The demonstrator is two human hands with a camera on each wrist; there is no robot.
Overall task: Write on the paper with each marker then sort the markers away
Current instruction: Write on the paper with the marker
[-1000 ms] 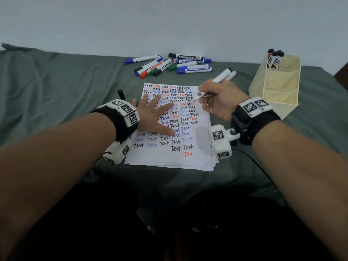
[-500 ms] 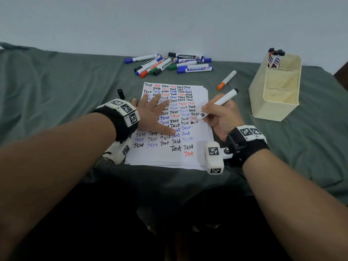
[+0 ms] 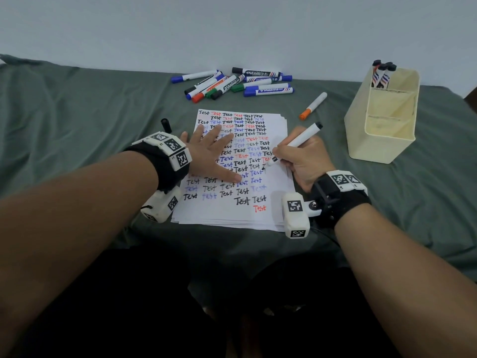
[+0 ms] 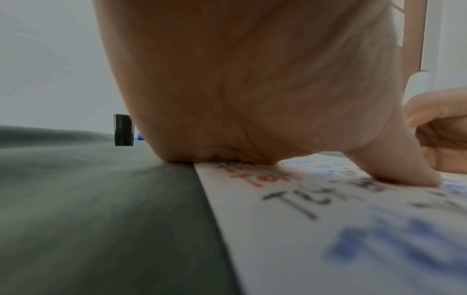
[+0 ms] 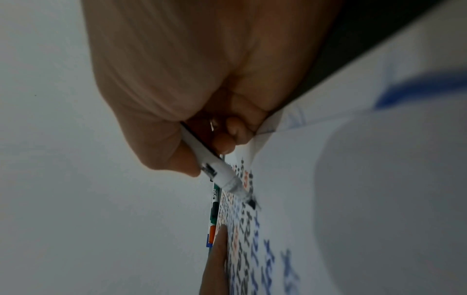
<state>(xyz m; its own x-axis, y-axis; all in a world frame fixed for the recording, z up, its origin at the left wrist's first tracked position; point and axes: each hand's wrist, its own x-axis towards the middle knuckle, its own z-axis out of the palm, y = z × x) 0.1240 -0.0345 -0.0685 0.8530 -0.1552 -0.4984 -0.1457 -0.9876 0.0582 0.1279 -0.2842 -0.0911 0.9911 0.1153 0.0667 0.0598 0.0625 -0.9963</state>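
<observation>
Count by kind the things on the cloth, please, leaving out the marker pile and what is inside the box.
Orange-capped marker: 1
Uncapped marker, held by the right hand: 1
Loose black cap: 1
Paper stack: 1
Box: 1
Total: 5

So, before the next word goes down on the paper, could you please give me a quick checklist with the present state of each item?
1. Paper held flat: ok, the left hand lies spread on it with straight fingers.
2. Marker gripped: ok, the right hand pinches it in a writing grip.
3. Marker uncapped: ok, the black tip is bare and at the sheet.
4. Its cap within reach: ok, a black cap stands left of the paper.
5. Room in the organizer: ok, the two nearer compartments look empty.
6. Ink flows: cannot tell.
</observation>
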